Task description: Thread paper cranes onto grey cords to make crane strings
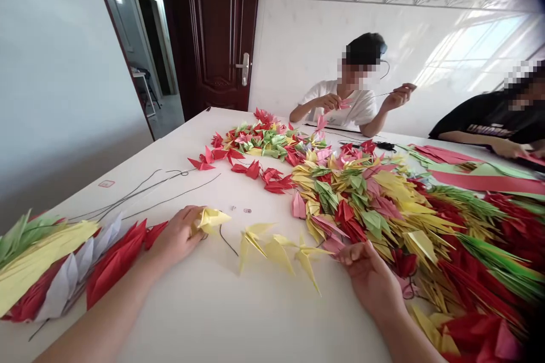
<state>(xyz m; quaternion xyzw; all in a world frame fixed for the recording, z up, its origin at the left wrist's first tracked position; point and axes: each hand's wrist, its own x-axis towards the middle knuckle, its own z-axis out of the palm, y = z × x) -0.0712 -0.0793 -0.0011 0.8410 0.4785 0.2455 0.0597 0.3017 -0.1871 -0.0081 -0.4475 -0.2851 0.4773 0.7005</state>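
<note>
My left hand [181,235] is closed on a folded yellow paper crane [213,218]. A dark cord [227,241] curves down to the table just right of it. Several more yellow paper cranes [279,252] stretch in a row between my hands, low over the table. At the right end of that row, the fingers of my right hand [372,281] are pinched together on the tip of the strand. The exact thing between those fingertips is partly hidden. Beside my right hand lies a big heap of paper cranes [357,187] in yellow, red, pink and green.
Bundles of folded paper [63,266] lie left of my left arm, with dark cords [140,193] beyond them. Across the white table [191,317], a person in white [353,102] holds a pink piece and a cord. Another person in black [494,116] handles paper strips [485,181].
</note>
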